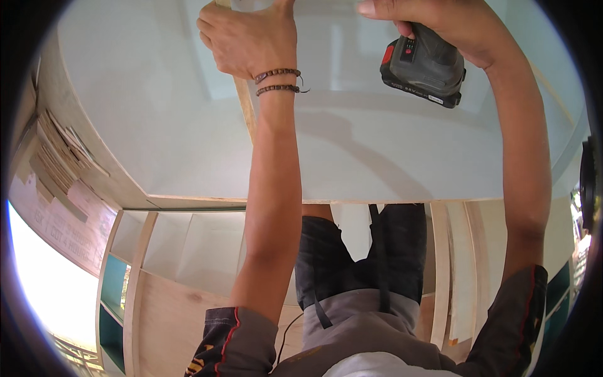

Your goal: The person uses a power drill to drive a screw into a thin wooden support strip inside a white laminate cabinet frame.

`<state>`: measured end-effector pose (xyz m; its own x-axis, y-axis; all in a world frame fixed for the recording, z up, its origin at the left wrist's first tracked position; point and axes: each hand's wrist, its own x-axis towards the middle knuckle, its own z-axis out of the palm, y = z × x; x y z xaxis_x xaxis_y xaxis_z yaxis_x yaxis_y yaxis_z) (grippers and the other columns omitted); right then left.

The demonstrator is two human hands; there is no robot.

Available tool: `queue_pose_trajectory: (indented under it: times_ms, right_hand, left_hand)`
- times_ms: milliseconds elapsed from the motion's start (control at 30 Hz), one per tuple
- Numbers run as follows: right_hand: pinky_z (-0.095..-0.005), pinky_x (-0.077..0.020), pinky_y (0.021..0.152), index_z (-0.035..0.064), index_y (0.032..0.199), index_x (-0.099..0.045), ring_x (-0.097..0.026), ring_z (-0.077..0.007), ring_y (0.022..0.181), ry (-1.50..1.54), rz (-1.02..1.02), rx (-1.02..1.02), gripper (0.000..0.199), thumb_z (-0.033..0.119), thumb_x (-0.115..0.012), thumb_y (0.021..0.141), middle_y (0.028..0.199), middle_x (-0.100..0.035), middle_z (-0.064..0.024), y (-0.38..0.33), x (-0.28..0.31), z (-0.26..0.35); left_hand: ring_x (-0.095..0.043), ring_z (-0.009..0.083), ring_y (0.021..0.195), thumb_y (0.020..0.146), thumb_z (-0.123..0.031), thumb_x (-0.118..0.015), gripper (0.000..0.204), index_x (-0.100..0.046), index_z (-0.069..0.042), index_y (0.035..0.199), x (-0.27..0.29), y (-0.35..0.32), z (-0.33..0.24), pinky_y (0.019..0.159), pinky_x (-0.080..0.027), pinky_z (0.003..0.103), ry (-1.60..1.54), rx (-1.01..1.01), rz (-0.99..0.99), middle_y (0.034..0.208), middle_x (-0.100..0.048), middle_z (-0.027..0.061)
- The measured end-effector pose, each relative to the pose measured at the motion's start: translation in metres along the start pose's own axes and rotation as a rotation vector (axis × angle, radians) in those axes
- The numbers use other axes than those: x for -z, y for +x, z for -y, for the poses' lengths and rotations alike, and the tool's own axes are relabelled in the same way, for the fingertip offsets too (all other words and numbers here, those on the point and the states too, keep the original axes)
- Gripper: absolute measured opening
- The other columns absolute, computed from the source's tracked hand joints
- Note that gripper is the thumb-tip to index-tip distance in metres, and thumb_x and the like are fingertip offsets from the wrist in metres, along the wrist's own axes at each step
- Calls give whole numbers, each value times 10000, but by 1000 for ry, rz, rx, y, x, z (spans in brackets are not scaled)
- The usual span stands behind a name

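My left hand (250,41) is at the top of the view, its fingers curled over a narrow wooden strip (244,110) that stands out against a large pale, glossy panel (188,157). Two beaded bracelets circle that wrist. In my right hand (433,19) is a cordless drill (427,66), gripped by its handle; the dark battery pack with a red patch points toward me. The drill's front end and my right fingertips run partly past the top edge, so what the tool touches is hidden.
The panel's near edge (195,199) crosses in front of my body. Below it stand open wooden shelf frames (135,283), some with teal insides. Stacked thin boards (63,157) lie at the left. A thin dark cable (286,330) hangs beside my waist.
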<state>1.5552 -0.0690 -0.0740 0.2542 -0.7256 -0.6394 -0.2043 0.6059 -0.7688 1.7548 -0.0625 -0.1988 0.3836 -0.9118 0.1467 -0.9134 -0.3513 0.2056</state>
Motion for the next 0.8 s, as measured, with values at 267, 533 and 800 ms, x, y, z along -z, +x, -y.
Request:
queue_pose_trajectory:
  times_ms: [267,533,800]
  right_hand:
    - [-301,-496,665,76,1195,-560,-558,-120,670,-8,-61,-31,472,168,-813,807,829,-603,-4,1,-10,-7]
    - [-294,-495,655,75,1025,-594,-556,-121,688,46,23,35,298,129,-807,823,834,-595,-6,17,2,-34]
    - [-291,-485,644,84,935,-614,-557,-118,678,-2,22,-58,233,133,-816,830,811,-597,2,20,3,-28]
  left_hand:
    - [-624,406,1087,679,-761,-780,883,-559,0,1068,-1,-1,3,879,-534,513,36,4,-13,1065,-638,192]
    - [-627,405,1089,697,-697,-816,837,-562,11,1063,-1,3,-3,887,-535,512,23,10,1,1067,-638,198]
    - [-622,368,1114,699,-640,-824,746,-616,-14,1049,6,6,-21,916,-495,503,53,136,29,1056,-670,170]
